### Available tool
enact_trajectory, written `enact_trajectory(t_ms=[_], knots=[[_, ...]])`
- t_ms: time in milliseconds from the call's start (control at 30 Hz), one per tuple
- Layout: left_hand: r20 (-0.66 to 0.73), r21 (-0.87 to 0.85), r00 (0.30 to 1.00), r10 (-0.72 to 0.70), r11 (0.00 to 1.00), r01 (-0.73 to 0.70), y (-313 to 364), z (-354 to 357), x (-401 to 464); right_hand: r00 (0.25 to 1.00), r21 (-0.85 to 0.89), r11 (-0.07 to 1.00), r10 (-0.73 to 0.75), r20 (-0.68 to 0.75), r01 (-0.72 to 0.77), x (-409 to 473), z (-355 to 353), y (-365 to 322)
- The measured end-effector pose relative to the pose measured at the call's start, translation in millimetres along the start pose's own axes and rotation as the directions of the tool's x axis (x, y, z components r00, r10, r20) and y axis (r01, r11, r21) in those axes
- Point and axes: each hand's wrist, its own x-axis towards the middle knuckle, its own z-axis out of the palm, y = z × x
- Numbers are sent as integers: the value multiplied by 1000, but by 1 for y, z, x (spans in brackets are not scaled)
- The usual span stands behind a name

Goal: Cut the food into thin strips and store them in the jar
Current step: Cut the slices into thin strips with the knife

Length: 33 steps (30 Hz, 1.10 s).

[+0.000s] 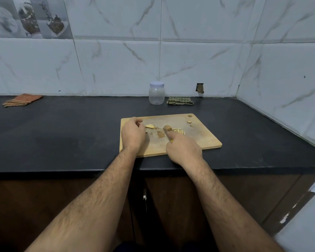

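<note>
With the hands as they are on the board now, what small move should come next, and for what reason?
Probably another thin cut through the brown chunk. The right hand grips a yellow-handled tool, its blade hidden, right at that chunk, with only a few strips beside it. The left hand is at another piece, and the jar is lidded and empty, so storing looks premature.

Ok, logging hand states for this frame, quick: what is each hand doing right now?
Left hand: fingers curled beside the pale food slice; whether it pinches anything cannot be told.
Right hand: grip closed on a yellow-handled knife, mostly hidden.
</note>
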Motion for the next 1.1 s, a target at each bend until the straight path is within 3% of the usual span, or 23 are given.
enact_trajectory(t_ms=[167, 333, 500, 733, 900, 1100], knots=[[-38, 48, 999, 1, 999, 1, 1, -4, -1, 998, -20, 999, -29, 48, 30, 4, 0, -11], [88, 150, 996, -19, 989, 6, -4, -6, 6, 997, -65, 997, -36, 62, 40, 9, -3, -15], [243, 294, 970, 11, 952, -85, -3, -8, 12, 998, -52, 998, -27, 64, 30, 14, 0, -14], [303, 405, 952, 37, 900, -164, 7, -5, 18, 996, 11, 1000, -7, 86, 6, 17, 3, -10], [345, 391, 939, 5, 908, -149, 18, 4, 18, 995, 58, 998, -10, 96, 4, 18, 3, -6], [419, 377, 898, -131, 925, -41, 30, 8, 21, 991, 69, 998, -4, 133, -6, 15, -2, -2]])
